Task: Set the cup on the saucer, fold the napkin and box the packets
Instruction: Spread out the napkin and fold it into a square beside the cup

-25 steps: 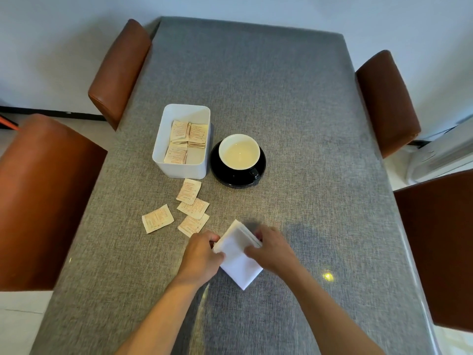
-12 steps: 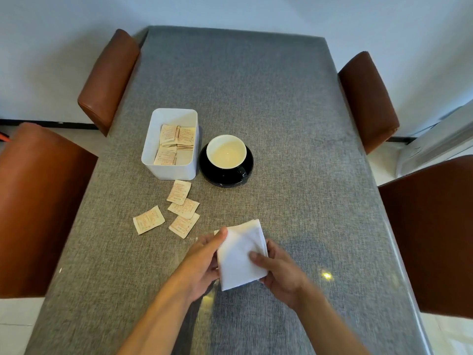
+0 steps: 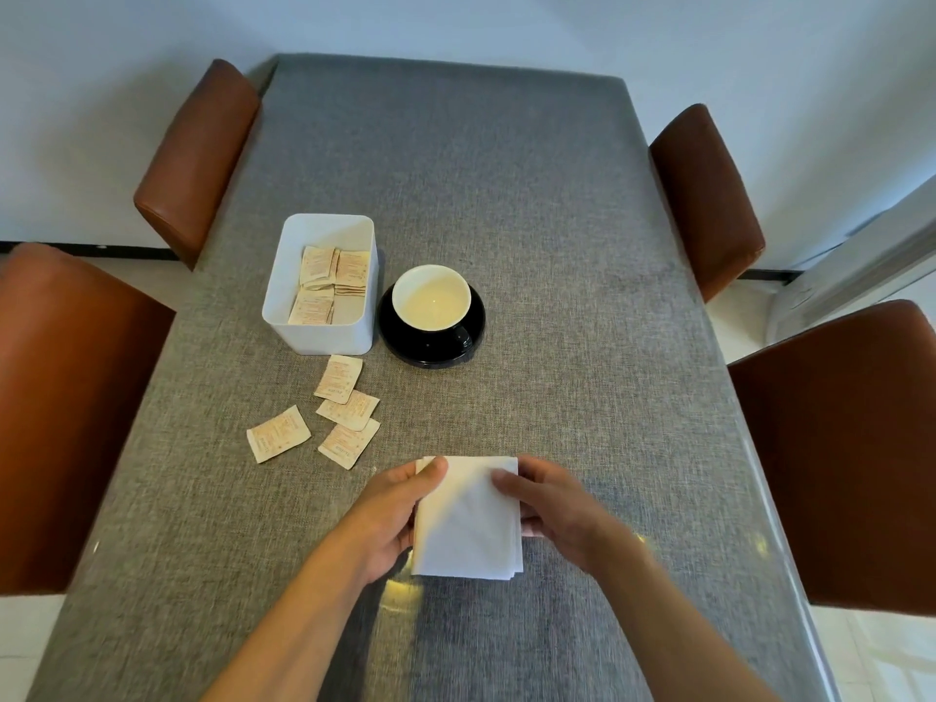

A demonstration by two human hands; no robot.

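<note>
Both hands, the left hand (image 3: 400,509) and right hand (image 3: 549,504), pinch the folded napkin (image 3: 468,519) by its side edges near the table's (image 3: 557,245) front, apparently squaring its layers. The cup (image 3: 431,297) sits on its saucer (image 3: 430,352); four packets (image 3: 340,417) lie just short of the box (image 3: 304,331), within easy reach.

On the table (image 3: 557,255): box (image 3: 320,326) left of centre, packets (image 3: 324,283) inside. Just right of it, touching or nearly so, saucer (image 3: 430,349) with cup (image 3: 431,297) on it. In front of the box, four loose packets (image 3: 334,415), near each other. Nearer still, napkin (image 3: 468,519) between left hand (image 3: 392,519) and right hand (image 3: 552,509). Chairs (image 3: 197,159) along both sides.
</note>
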